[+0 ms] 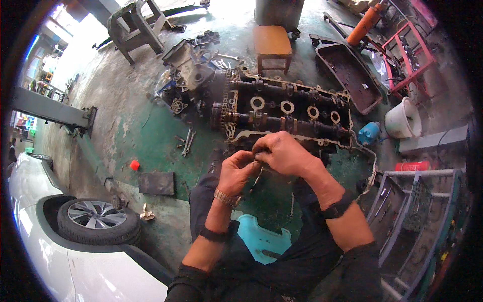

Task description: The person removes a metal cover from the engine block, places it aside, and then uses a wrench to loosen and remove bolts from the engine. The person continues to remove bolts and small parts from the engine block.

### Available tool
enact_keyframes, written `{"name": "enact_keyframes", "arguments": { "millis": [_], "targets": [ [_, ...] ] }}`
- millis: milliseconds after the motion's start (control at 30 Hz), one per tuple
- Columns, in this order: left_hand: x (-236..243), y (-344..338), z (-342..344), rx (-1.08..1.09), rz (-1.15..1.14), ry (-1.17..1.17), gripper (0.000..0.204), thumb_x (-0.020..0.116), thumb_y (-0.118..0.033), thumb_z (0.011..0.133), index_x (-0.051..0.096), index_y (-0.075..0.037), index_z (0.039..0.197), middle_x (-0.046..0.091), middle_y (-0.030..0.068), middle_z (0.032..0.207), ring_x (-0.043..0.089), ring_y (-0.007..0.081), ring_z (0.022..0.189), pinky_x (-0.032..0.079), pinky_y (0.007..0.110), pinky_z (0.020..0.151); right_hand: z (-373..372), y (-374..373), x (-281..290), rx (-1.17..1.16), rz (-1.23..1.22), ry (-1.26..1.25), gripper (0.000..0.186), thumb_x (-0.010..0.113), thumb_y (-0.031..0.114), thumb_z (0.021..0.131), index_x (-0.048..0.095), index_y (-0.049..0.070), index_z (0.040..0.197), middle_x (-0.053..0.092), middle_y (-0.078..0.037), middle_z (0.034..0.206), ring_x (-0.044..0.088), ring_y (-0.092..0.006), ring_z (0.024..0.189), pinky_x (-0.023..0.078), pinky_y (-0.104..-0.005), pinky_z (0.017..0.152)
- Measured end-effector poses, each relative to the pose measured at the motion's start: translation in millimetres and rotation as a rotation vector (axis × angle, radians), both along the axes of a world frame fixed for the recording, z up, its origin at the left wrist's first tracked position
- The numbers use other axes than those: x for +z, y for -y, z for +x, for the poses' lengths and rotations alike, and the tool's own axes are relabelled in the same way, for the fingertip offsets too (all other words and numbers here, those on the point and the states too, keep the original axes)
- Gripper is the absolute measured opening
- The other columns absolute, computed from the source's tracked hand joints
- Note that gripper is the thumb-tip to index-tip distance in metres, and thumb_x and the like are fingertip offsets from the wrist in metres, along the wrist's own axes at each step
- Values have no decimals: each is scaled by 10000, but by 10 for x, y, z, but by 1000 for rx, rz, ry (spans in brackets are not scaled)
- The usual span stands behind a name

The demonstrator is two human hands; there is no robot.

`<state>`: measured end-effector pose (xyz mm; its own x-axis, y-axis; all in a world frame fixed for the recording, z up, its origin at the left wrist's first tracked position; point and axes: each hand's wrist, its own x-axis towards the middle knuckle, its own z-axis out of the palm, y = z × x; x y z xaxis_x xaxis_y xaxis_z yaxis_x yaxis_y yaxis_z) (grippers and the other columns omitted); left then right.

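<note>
Head view: the engine (287,121) lies with its top exposed, directly beyond the hands. Left hand (237,170) and right hand (283,152) meet at the engine's near edge, fingers drawn narrow in a pinch; any small part between them cannot be made out. Contact with the engine cannot be confirmed. Wrenches (188,142) lie left of the engine, the stool (272,40) stands beyond it, and the bottle (369,133) and bucket (396,124) sit to its right.
</note>
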<state>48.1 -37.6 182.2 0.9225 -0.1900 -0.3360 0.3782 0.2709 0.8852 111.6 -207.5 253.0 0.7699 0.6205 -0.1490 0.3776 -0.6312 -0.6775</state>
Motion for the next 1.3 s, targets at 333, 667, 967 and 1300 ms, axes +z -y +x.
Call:
{"name": "enact_keyframes", "arguments": {
  "millis": [333,667,967,1300],
  "targets": [
    [-342,-276,-95,252,25,-80,145,651,-43,850,601,-2,979,648,48,821,615,122,675,521,253,626,260,288,-172,-551,287,203,187,642,14,793,640,-15,977,677,-100,851,626,-145,734,504,-277,695],
    [-928,-433,-508,274,11,-196,133,642,-60,859,604,-10,976,639,54,817,602,137,649,510,269,603,314,233,-325,-569,282,192,179,637,-22,796,638,-17,975,656,-29,844,595,-78,753,493,-237,689],
    [-1165,-394,-719,168,10,-343,128,626,-118,881,605,-19,960,643,54,800,609,139,635,486,260,560,336,79,-371,-531,189,331,189,669,-3,778,638,-22,964,673,-84,866,633,-134,781,501,-263,725],
    [-1215,-417,-713,144,44,-353,144,623,-126,880,603,-7,959,643,74,799,610,147,625,484,258,554,322,24,-258,-454,137,357,188,664,-19,761,635,-29,946,654,-121,857,642,-184,776,501,-283,704]
  ]
}}
